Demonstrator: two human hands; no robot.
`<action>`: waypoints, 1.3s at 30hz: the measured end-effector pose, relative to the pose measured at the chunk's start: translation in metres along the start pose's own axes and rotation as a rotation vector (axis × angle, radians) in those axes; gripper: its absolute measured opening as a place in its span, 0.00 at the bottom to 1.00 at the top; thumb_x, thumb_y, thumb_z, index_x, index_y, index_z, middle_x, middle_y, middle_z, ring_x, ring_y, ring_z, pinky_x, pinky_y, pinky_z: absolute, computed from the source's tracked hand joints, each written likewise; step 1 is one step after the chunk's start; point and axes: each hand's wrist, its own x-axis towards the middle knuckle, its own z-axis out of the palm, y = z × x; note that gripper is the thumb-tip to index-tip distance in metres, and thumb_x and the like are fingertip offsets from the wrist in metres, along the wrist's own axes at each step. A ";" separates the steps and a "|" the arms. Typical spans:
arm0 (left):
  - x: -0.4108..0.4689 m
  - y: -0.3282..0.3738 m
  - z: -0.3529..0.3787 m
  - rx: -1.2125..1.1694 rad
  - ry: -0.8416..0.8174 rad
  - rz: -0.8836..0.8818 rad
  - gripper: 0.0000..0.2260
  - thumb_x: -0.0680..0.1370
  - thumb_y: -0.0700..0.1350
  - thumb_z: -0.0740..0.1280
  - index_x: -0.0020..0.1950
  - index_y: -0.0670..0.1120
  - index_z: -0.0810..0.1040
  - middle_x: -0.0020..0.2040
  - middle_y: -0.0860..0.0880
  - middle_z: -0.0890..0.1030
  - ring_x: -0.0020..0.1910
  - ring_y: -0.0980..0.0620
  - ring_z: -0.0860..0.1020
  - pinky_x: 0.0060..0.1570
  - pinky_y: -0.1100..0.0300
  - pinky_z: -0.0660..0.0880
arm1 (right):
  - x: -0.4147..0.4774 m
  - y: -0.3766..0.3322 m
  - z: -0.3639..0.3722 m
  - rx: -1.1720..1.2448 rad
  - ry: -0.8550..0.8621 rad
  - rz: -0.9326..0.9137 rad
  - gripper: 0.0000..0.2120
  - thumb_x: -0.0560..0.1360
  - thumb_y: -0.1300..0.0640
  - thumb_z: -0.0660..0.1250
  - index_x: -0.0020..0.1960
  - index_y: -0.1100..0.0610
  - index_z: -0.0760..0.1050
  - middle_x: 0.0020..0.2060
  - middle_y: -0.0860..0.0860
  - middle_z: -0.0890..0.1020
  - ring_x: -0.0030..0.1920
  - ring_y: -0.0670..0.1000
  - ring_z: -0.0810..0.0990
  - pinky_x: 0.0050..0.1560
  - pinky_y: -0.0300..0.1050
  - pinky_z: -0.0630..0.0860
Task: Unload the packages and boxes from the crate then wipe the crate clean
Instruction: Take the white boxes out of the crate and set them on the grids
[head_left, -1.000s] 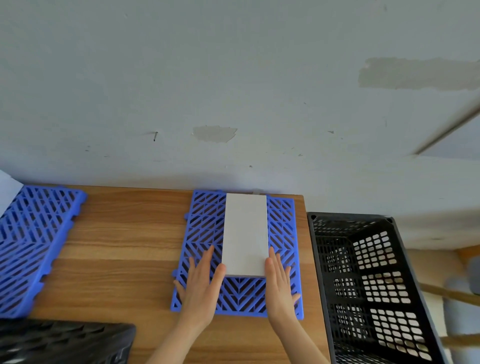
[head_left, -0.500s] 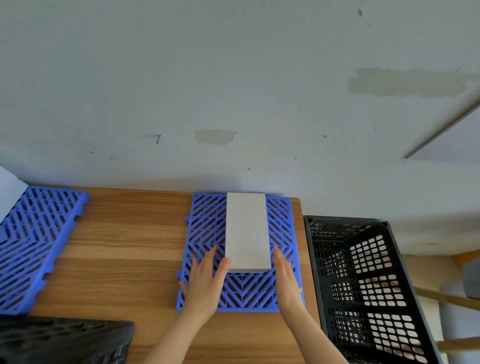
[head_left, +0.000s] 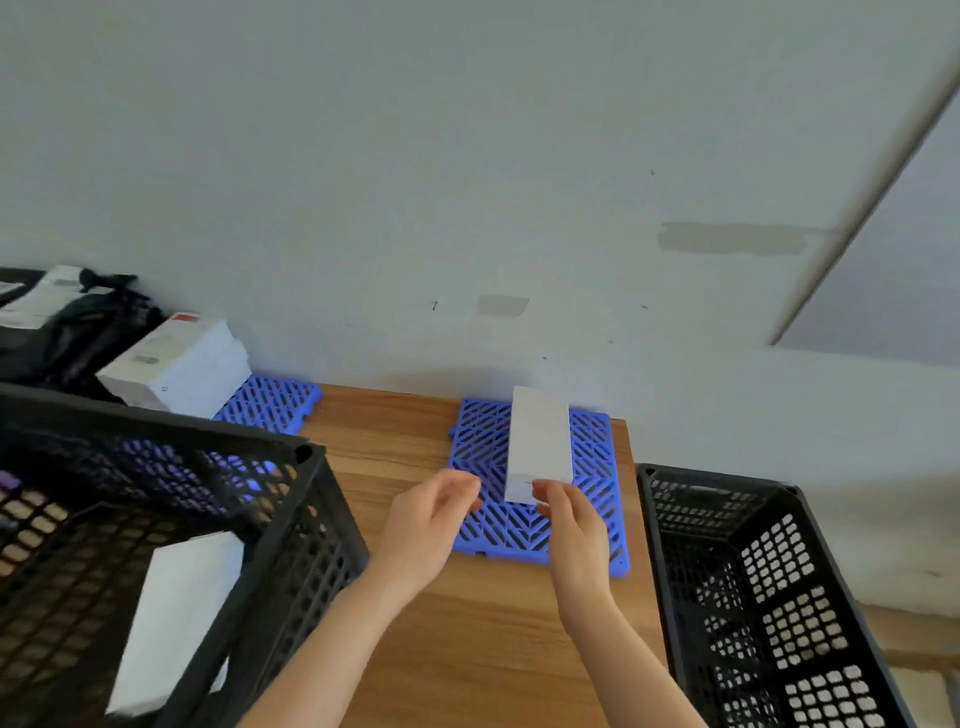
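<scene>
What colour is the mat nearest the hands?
The mat is blue with chevron slots; head view shows it.

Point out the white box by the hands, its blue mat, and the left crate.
white box (head_left: 540, 441), head view, top face.
blue mat (head_left: 480, 447), head view, bare left grid.
left crate (head_left: 234, 441), head view, far rim.

The wooden bench (head_left: 415, 452) runs along the wall. A blue right mat (head_left: 483, 452) lies flat on it at the far right corner, and a blue left mat (head_left: 270, 402) at the far left is partly hidden. A black crate (head_left: 291, 519) stands at the near left, in front of the left mat.
</scene>
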 end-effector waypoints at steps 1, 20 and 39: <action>-0.018 0.005 -0.010 0.011 0.027 0.036 0.07 0.80 0.54 0.62 0.52 0.57 0.80 0.46 0.62 0.83 0.48 0.67 0.79 0.46 0.73 0.71 | -0.015 -0.005 0.007 0.012 -0.032 -0.014 0.10 0.81 0.53 0.60 0.47 0.48 0.80 0.45 0.43 0.84 0.50 0.44 0.81 0.49 0.40 0.73; -0.145 -0.102 -0.247 0.099 0.467 -0.282 0.24 0.80 0.56 0.62 0.74 0.59 0.59 0.49 0.56 0.81 0.51 0.58 0.79 0.62 0.48 0.73 | -0.161 -0.072 0.206 -0.049 -0.641 -0.068 0.10 0.79 0.55 0.63 0.58 0.44 0.70 0.48 0.48 0.81 0.47 0.45 0.81 0.49 0.42 0.77; -0.029 -0.223 -0.328 0.388 -0.345 -0.853 0.43 0.80 0.49 0.64 0.76 0.56 0.29 0.74 0.41 0.65 0.67 0.42 0.71 0.60 0.44 0.76 | -0.098 0.078 0.375 -0.729 -0.504 0.427 0.35 0.78 0.56 0.64 0.79 0.51 0.50 0.73 0.55 0.67 0.69 0.57 0.70 0.64 0.51 0.71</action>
